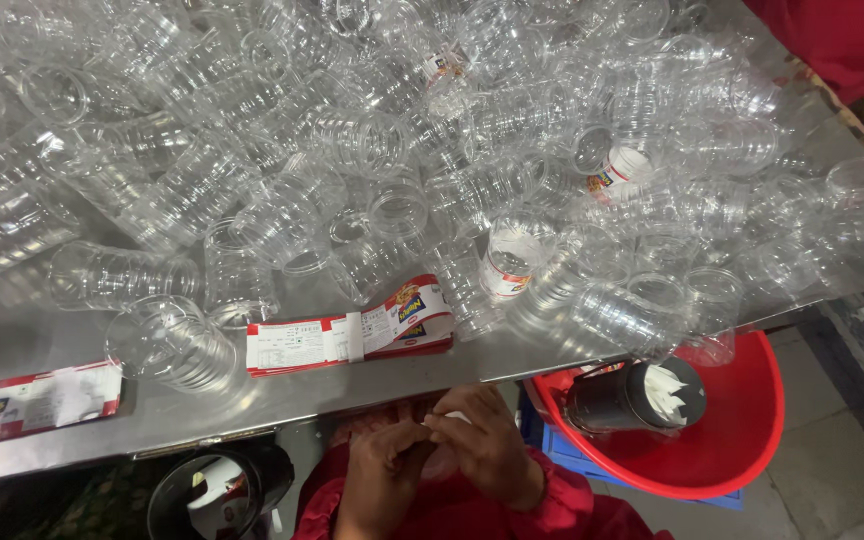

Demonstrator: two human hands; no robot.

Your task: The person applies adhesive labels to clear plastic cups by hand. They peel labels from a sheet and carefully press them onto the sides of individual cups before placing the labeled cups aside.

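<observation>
My left hand [382, 470] and right hand [482, 445] are pinched together just below the desk [282, 395] edge, fingers curled on a small pale scrap [457, 417], likely a label, mostly hidden. Seems paper-thin, floppy, light; best pinched at an edge. Right: red basin [742, 430] holding a black can [622, 400]. On the desk just ahead, label stack [352, 335], then a heap of clear plastic jars [352, 140], probably light, slick, easily dented; grip by the rim.
</observation>
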